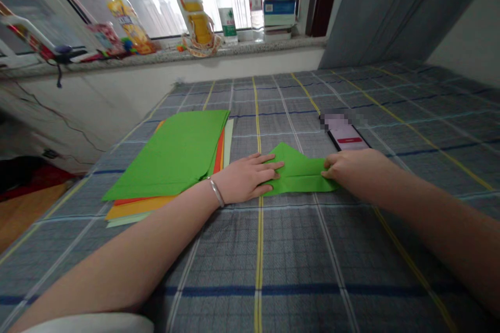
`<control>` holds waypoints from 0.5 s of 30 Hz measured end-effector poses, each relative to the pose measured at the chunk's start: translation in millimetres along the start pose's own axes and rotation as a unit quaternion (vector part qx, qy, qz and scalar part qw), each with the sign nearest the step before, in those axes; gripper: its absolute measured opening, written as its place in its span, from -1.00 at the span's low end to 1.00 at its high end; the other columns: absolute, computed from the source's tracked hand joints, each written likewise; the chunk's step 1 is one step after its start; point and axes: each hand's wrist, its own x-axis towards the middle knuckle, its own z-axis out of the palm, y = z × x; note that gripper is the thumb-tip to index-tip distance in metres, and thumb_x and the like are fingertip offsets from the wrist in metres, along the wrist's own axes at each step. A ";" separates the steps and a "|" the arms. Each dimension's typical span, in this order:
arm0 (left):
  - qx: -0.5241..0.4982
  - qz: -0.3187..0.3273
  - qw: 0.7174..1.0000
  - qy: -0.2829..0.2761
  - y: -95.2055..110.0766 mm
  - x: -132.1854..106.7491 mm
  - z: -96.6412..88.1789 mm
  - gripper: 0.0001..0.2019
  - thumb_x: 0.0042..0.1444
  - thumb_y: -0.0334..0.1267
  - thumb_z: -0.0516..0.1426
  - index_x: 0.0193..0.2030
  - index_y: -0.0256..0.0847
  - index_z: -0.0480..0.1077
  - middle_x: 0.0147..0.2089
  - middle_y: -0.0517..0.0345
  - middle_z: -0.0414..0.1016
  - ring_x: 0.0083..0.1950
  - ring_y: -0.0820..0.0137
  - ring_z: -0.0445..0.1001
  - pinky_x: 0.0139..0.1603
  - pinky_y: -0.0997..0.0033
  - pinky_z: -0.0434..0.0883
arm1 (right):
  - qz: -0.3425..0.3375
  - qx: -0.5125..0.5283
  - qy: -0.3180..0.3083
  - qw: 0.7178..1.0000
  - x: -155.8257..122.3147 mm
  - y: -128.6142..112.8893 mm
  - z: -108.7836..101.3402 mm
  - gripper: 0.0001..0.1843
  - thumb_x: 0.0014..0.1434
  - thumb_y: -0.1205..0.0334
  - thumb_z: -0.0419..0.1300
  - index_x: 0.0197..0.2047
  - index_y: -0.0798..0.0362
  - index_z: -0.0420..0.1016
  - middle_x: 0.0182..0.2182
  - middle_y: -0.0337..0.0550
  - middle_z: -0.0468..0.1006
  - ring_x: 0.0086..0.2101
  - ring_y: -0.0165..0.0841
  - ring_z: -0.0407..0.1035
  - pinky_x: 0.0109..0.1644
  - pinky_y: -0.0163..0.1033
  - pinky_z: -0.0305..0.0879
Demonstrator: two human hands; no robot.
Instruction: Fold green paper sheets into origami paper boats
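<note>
A folded sheet of green paper lies on the checked grey cloth, with a pointed flap at its top and a crease running across it. My left hand rests flat on the paper's left end, fingers spread. At the right end, my right hand has its fingers closed on the paper's edge. Left of my left hand is a stack of coloured paper, green on top, with orange, red and pale green edges showing beneath.
Beyond my right hand lies a phone with a lit, partly blurred screen. On the windowsill at the back stand several bottles, a yellow container and stacked boxes. A grey curtain hangs at right.
</note>
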 end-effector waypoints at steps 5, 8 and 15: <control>0.058 -0.059 0.995 -0.049 -1.8 -13.8 -23.0 -0.69 0.30 -0.22 0.03 0.13 -0.02 0.42 0.27 0.24 0.37 0.42 0.11 0.08 0.39 -0.12 -0.01 | 0.015 -0.034 -0.107 0.994 0.5 -1.2 -13.6 -0.68 0.17 0.46 0.06 -0.24 -0.01 0.62 -0.21 -0.09 0.61 -0.26 -0.13 0.51 -0.38 -0.16 0.30; 0.073 -0.069 0.992 -0.073 -1.7 -17.9 -34.4 -0.70 0.23 -0.27 0.10 0.08 0.04 0.46 0.24 0.26 0.40 0.36 0.15 0.20 0.38 -0.07 0.03 | 0.036 -0.031 -0.123 0.991 -0.1 0.0 -15.8 -0.66 0.16 0.48 0.04 -0.25 0.00 0.62 -0.23 -0.06 0.61 -0.25 -0.12 0.52 -0.37 -0.16 0.29; 0.104 -0.090 0.984 -0.110 -2.8 -25.4 -39.3 -0.79 0.19 -0.29 0.13 -0.13 0.04 0.57 0.12 0.24 0.52 0.18 0.21 0.41 0.24 0.09 0.23 | 0.065 0.034 -0.101 0.992 2.3 11.9 -6.0 -0.77 0.09 0.42 0.13 -0.34 0.00 0.61 -0.31 -0.04 0.61 -0.33 -0.15 0.51 -0.38 -0.18 0.27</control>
